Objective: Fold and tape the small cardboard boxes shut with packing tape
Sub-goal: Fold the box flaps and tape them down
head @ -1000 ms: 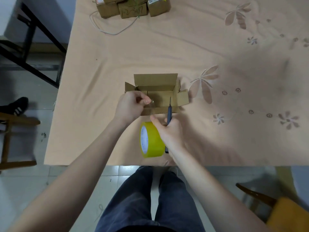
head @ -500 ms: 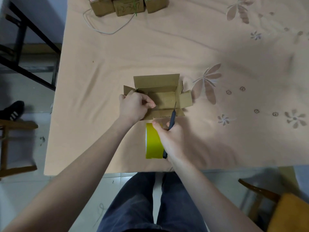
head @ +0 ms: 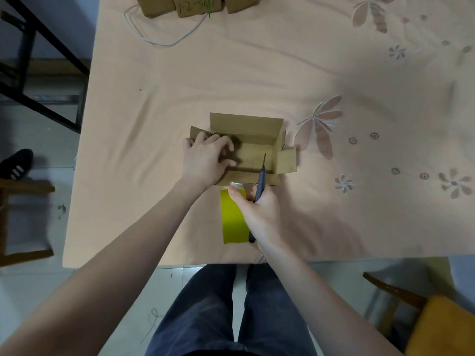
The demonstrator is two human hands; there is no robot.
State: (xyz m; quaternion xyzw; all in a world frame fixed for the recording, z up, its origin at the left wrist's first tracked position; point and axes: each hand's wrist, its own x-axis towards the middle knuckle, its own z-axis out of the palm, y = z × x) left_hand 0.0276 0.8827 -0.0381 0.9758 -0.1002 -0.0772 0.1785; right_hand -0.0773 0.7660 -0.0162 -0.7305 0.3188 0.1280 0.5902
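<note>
Cardboard box (head: 253, 150) — brown, flaps open — left hand (head: 205, 160) pressing it; right hand (head: 259, 209) grips yellow tape roll (head: 234, 222).

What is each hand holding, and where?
The right hand grips a dark-handled cutter by its handle and the yellow tape roll. The left hand rests on the open cardboard box.

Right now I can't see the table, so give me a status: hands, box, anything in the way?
Left hand on open box, flaps up, untaped. Right hand grips yellow tape roll plus dark-handled blade. Blade tip over box opening.

Bare forearms, dark blue trousers (head: 221, 312)
</note>
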